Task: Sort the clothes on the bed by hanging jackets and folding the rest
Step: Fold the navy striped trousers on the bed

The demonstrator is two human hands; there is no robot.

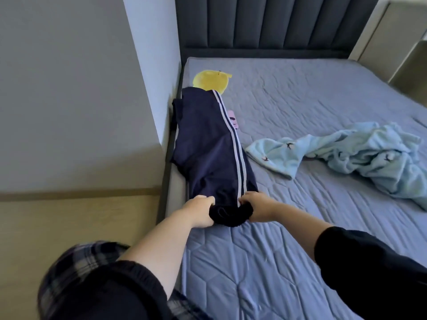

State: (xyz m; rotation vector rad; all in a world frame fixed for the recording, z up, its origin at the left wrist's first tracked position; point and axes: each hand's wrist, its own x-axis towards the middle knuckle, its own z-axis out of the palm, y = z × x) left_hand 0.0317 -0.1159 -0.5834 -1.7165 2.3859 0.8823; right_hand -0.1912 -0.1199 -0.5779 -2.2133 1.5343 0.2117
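Now both hands gripping navy trousers

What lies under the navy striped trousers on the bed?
A yellow item sticks out beyond the far end of the navy striped trousers, and a pink item at their right edge. The trousers cover the rest of both, so I cannot tell what they are.
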